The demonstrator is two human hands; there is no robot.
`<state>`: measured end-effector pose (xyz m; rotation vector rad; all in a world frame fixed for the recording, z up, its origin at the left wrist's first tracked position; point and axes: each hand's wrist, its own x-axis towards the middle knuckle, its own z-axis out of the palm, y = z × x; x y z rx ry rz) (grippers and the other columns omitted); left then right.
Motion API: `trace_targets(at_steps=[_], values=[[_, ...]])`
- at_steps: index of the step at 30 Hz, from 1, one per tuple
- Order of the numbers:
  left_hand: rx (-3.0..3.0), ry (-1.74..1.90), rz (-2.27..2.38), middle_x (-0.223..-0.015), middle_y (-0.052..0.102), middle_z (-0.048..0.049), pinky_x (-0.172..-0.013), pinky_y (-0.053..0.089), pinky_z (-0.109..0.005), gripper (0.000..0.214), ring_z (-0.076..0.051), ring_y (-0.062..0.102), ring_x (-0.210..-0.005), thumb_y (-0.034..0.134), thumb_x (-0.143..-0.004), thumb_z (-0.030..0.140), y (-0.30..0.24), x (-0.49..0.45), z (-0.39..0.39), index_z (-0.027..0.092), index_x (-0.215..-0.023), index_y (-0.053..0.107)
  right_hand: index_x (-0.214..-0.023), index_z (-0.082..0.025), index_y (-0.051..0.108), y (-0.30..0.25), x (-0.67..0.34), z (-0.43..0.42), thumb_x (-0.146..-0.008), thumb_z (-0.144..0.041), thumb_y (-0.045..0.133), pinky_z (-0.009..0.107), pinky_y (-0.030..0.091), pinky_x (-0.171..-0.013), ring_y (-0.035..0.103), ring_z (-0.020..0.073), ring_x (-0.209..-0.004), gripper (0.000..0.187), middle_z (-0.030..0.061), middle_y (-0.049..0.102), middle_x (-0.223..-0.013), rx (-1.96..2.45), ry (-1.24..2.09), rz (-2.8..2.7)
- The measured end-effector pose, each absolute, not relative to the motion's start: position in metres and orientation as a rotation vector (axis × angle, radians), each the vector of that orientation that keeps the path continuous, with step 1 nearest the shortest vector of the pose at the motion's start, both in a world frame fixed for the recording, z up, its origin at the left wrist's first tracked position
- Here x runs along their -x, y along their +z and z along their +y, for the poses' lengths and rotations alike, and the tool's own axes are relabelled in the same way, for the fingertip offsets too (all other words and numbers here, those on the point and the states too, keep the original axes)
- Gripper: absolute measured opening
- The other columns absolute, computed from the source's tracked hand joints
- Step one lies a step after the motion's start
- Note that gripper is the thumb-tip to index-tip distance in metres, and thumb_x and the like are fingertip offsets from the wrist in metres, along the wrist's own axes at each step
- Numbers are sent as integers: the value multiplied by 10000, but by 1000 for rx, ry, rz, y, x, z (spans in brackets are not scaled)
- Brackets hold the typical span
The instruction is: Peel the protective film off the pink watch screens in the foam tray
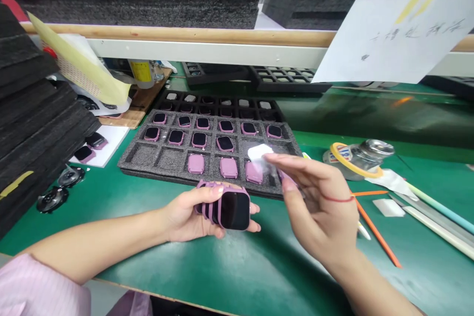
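My left hand (pixel 188 215) is closed round a stack of several pink watch cases (pixel 225 206); the front one shows its black screen. My right hand (pixel 314 202) sits just to the right of the stack. Its fingertips pinch a small white wipe (pixel 259 154) above the front row of the tray, and another pink piece seems tucked under the fingers. The black foam tray (pixel 148 154) lies behind both hands on the green mat. It holds pink watch cases (pixel 202 131) screen up in the middle rows and three back up in the front row.
Stacks of black foam (pixel 33 123) rise at the left, with two watch cases on a white sheet (pixel 105 145) beside them. A glass bottle (pixel 361 155), a yellow tape ring, orange sticks and white rods lie at the right. More trays (pixel 285 78) stand behind, under a shelf with a paper note (pixel 400 39).
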<state>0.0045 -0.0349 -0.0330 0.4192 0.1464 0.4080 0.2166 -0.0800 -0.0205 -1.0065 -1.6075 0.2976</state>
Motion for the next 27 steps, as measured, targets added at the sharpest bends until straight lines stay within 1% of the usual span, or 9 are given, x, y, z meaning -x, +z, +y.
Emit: trace_targets(at_steps=[4, 7, 9, 11, 14, 17, 21, 25, 27], values=[[-444, 422, 175, -1077, 762, -121, -517, 496, -133, 366, -261, 745, -986, 797, -820, 400, -33, -5, -36, 163, -1094, 744, -1221, -265, 638, -12, -213, -80, -913, -127, 608, 508, 485, -1097, 573, 278, -1295, 339, 102, 614, -1336, 1025, 314, -1601], [-460, 427, 209, -1025, 764, -121, -519, 508, -135, 378, -193, 750, -829, 816, -796, 405, -35, -6, -38, 150, -1067, 752, -1201, -266, 662, -8, -201, -84, -875, -291, 723, 554, 493, -1082, 582, 311, -1283, 333, 123, 606, -1342, 1040, 476, -1688], [-464, 435, 262, -965, 762, -114, -514, 505, -133, 393, -139, 716, -714, 838, -770, 407, -37, -8, -39, 138, -1044, 755, -1079, -254, 706, -10, -192, -86, -820, -336, 789, 534, 524, -1059, 632, 302, -1228, 285, 119, 643, -1286, 1061, 618, -1658], [-463, 446, 341, -893, 753, -100, -493, 481, -128, 409, -132, 697, -692, 867, -736, 403, -38, -9, -39, 136, -1025, 755, -952, -239, 722, -13, -185, -85, -815, -315, 794, 472, 568, -1021, 678, 269, -1172, 173, 106, 678, -1226, 1057, 766, -1568], [-463, 463, 417, -833, 737, -84, -480, 457, -132, 413, -154, 701, -725, 893, -705, 375, -39, -10, -40, 137, -1011, 751, -935, -234, 737, -16, -181, -84, -863, -269, 742, 363, 611, -954, 707, 221, -1135, 80, 94, 707, -1187, 1005, 900, -1461], [-468, 445, 365, -875, 740, -99, -475, 436, -140, 411, -190, 721, -798, 866, -742, 386, -38, -10, -41, 129, -1038, 741, -939, -248, 780, -17, -185, -81, -919, -248, 674, 327, 616, -938, 720, 193, -1101, 107, 80, 741, -1142, 1014, 813, -1476], [-459, 404, 260, -1031, 753, -128, -449, 399, -130, 452, -249, 749, -912, 832, -785, 427, -36, -9, -44, 149, -1125, 726, -846, -251, 795, -16, -195, -76, -976, -285, 601, 367, 613, -960, 727, 200, -1086, 236, 69, 753, -1142, 1084, 726, -1445], [-425, 421, 242, -1033, 766, -125, -473, 430, -117, 366, -253, 757, -929, 822, -803, 404, -34, -8, -44, 148, -1055, 753, -1021, -256, 723, -12, -201, -72, -975, -245, 604, 380, 589, -1023, 707, 198, -1151, 128, 50, 748, -1176, 1038, 685, -1284], [-418, 432, 245, -1044, 766, -127, -490, 449, -119, 363, -249, 757, -933, 820, -805, 403, -35, -7, -43, 145, -1051, 756, -1106, -275, 668, -10, -203, -73, -943, -169, 639, 346, 608, -1002, 723, 179, -1115, 196, 27, 760, -1146, 997, 616, -1237]])
